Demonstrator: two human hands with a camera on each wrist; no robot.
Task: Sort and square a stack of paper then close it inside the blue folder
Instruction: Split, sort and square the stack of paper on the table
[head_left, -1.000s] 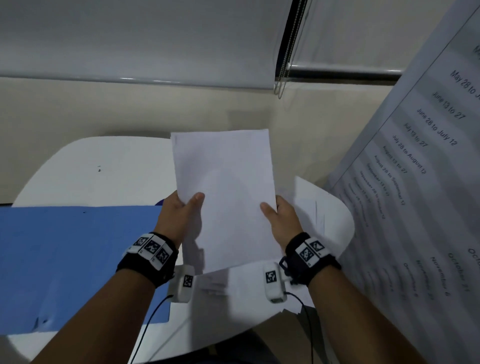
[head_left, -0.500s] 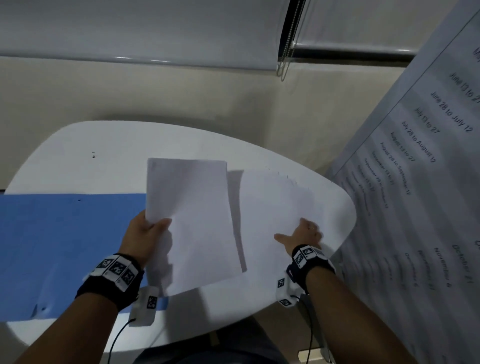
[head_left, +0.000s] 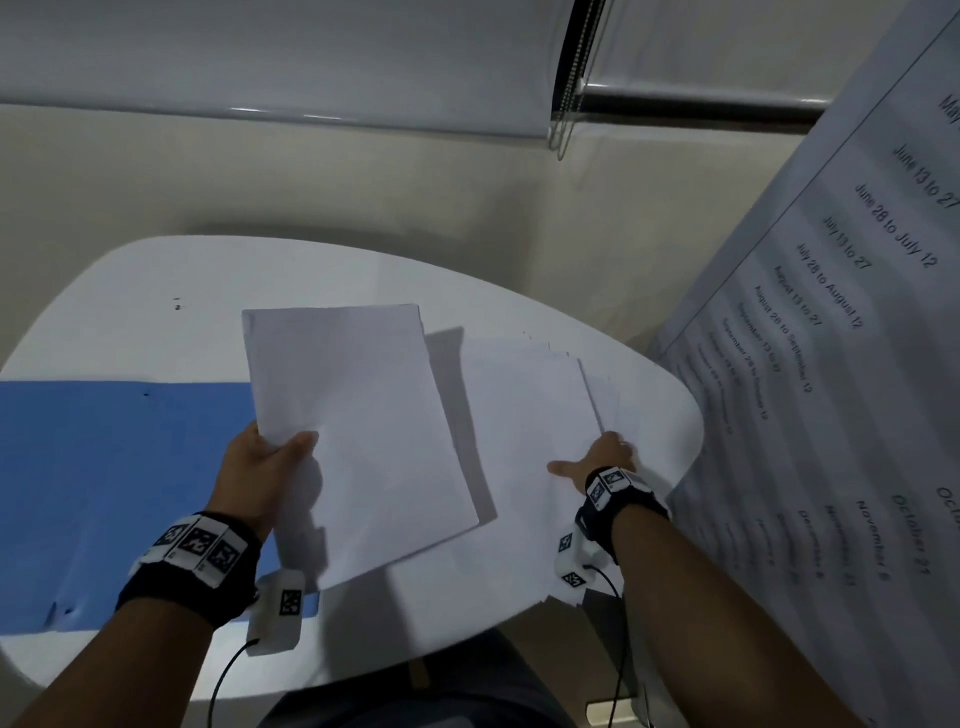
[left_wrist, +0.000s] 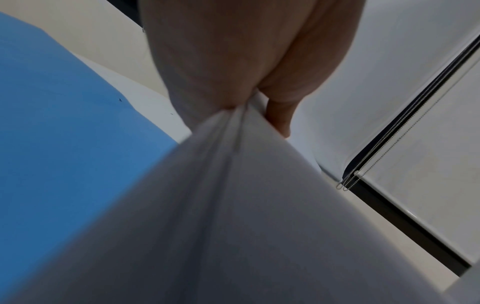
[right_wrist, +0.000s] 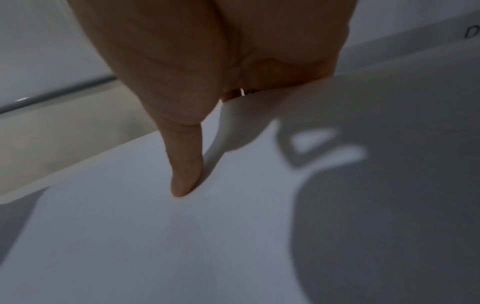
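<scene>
You are working with two lots of paper and one folder (head_left: 119, 483). Your left hand (head_left: 260, 467) is pinching the held sheaf (head_left: 358, 431) at its near left edge, above the table (head_left: 156, 291). Your right hand (head_left: 597, 460) is lying on the loose pile (head_left: 524, 410), thumb spread; the finger curl I cannot tell. The folder is lying open, left. A dated chart (head_left: 841, 338) is leaning at the right.

Your white rounded table (head_left: 156, 291) carrying an open blue folder (head_left: 104, 467) lying flat across its left side, loose white sheets (head_left: 524, 405) fanning unevenly on its right side, your right hand (head_left: 597, 460) resting on them
</scene>
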